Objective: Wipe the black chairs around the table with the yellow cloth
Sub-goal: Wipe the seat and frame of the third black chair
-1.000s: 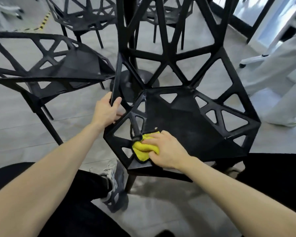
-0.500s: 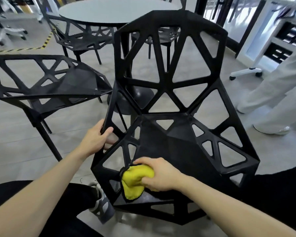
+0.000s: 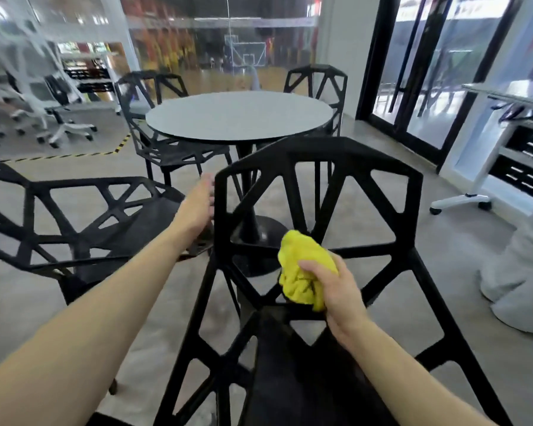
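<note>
Now our right hand (image 3: 340,290) has lifted the bunched cloth (image 3: 303,265) from the seat to the chair (image 3: 317,155) back; our left hand (image 3: 197,207), fingers straight, has let go of the frame.

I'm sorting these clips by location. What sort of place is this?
Probably an office lounge or break area. A round table is ringed by matching black chairs, wheeled office chairs stand at the back left, and glass doors line the right side.
</note>
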Demonstrator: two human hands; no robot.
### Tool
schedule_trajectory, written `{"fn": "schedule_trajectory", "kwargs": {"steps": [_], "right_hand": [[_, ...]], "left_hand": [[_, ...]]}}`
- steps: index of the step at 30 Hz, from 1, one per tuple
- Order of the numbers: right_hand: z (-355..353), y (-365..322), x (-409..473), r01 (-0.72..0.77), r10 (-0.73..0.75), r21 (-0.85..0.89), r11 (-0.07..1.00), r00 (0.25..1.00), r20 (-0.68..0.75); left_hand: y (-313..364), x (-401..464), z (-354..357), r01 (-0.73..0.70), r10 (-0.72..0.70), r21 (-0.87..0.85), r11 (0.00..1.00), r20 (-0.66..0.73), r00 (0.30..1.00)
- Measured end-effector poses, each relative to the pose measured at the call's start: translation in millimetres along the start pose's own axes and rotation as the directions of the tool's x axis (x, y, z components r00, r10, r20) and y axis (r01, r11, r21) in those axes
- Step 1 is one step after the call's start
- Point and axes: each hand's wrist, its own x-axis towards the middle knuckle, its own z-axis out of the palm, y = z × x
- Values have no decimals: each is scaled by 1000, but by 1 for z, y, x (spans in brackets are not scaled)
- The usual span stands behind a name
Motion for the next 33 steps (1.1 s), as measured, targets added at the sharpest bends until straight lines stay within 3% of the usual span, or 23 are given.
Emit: {"fn": "schedule_trajectory", "kwargs": {"steps": [2, 3, 5, 6, 7, 8, 10, 11, 16, 19, 20, 21, 23, 25, 26, 30, 33], "right_hand": [[5, -51, 16, 294, -321, -196, 935, 939, -122], [7, -76, 25, 438, -504, -328, 837, 850, -151], [7, -118, 56, 605, -793, -561, 565, 585, -168], [4, -134, 78, 632, -872, -634, 446, 467, -147], [1, -145, 102, 623, -905, -687, 374, 405, -126], [0, -152, 124, 586, -907, -729, 353, 406, -113], [15, -149, 154, 528, -871, -759, 381, 480, -103], [35, -140, 160, 563, -876, -744, 361, 478, -63], [148, -104, 144, 846, -839, -533, 4, 293, 459], [103, -123, 165, 846, -750, -487, -218, 174, 638], [76, -134, 179, 804, -736, -529, -272, 181, 653], [47, -145, 192, 745, -765, -616, -255, 234, 600], [-9, -165, 200, 603, -869, -797, -14, 387, 308], [-24, -171, 196, 533, -886, -832, 156, 447, 120], [-15, -169, 193, 545, -884, -825, 147, 447, 137], [55, -140, 177, 663, -814, -729, -171, 322, 483], [57, -129, 175, 655, -703, -652, -382, 253, 665]], "left_hand": [[33, 25, 9, 16, -17, -45, 999, -15, 1000], [43, 33, 14, 40, -39, -42, 998, 16, 999], [47, 42, 23, 20, -25, 134, 991, 35, 999], [45, 41, 26, -19, 17, 246, 969, 11, 1000], [41, 42, 29, -58, 70, 328, 943, -25, 997], [38, 42, 31, -74, 99, 369, 927, -50, 994], [32, 48, 31, -87, 115, 373, 924, -52, 992], [30, 49, 31, -90, 120, 368, 926, -60, 991], [20, 53, 18, -177, 186, 336, 925, 4, 982], [21, 54, 21, -60, 66, 118, 991, -54, 996], [21, 53, 23, -30, 33, 70, 997, -49, 998], [20, 53, 26, -19, 21, 54, 998, -38, 999], [19, 52, 28, -54, 56, 62, 997, -31, 998], [20, 51, 28, -69, 74, 93, 993, -53, 996], [21, 51, 28, -68, 73, 95, 993, -59, 996], [21, 51, 26, -34, 39, 77, 996, -68, 997], [21, 53, 27, -28, 36, 95, 995, -87, 996]]}}
